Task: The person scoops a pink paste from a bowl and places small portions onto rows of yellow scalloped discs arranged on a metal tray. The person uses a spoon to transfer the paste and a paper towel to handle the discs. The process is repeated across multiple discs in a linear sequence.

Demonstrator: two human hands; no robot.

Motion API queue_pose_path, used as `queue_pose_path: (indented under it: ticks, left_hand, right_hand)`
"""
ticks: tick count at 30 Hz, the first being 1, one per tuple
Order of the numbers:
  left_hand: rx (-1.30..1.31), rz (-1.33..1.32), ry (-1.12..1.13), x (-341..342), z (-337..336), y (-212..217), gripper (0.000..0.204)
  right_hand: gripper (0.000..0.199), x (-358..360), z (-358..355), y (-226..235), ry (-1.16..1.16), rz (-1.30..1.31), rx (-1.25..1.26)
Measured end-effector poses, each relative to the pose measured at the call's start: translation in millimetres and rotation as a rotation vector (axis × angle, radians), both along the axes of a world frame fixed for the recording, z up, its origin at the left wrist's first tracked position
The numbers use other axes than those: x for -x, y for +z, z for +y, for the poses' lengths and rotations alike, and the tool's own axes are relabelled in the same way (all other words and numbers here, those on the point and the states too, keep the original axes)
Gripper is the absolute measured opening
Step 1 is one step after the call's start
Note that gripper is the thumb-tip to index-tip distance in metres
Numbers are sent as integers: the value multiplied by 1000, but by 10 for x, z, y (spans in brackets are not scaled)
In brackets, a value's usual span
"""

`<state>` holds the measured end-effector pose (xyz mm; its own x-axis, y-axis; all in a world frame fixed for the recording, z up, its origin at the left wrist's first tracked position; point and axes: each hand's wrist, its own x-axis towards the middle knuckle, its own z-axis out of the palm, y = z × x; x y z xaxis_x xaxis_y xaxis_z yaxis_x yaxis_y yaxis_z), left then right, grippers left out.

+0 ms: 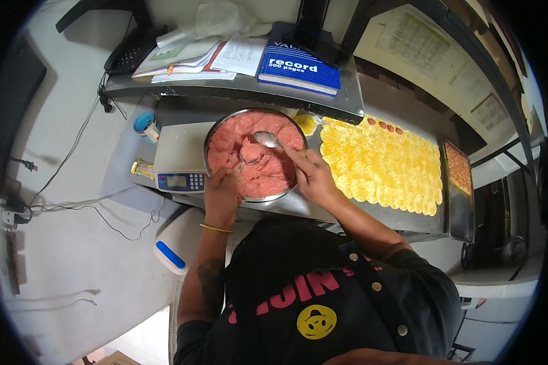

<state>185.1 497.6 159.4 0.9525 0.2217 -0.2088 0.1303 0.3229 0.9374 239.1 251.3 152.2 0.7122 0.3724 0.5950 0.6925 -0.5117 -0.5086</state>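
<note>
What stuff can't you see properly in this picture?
In the head view:
- Inside bottom of the round steel bowl: buried under the pink mushy mixture.
- Handle end of the shiny metal spoon: covered by the right hand.
- Grip of the metal utensil: covered by the left hand.
- Readout on the scale's grey rectangular screen: too small.
- Bare limb: cut off by the lower edge.

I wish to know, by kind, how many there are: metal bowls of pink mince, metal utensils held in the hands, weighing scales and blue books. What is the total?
Metal bowl: 1
Metal utensils: 2 (one in each hand, left and right)
Weighing scale: 1
Blue book: 1
Total: 5
</note>
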Motion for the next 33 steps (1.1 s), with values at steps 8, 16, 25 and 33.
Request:
queue_pose_path:
  ticks: [8, 16, 25, 33]
  left_hand:
    - [206, 56, -2, 6, -126, 156, 10]
    - [281, 99, 6, 41, -40, 147, 14]
    - [24, 98, -120, -27, -38, 347, 17]
    - [-729, -251, -206, -242, -9, 109, 19]
  right_hand:
    - [64, 8, -26, -59, 123, -21, 97]
    - [63, -207, -412, -193, 105, 6, 152]
    - [69, -413, -443, -16, 208, -126, 262]
    - [57, -333, -314, -45, 88, 101, 162]
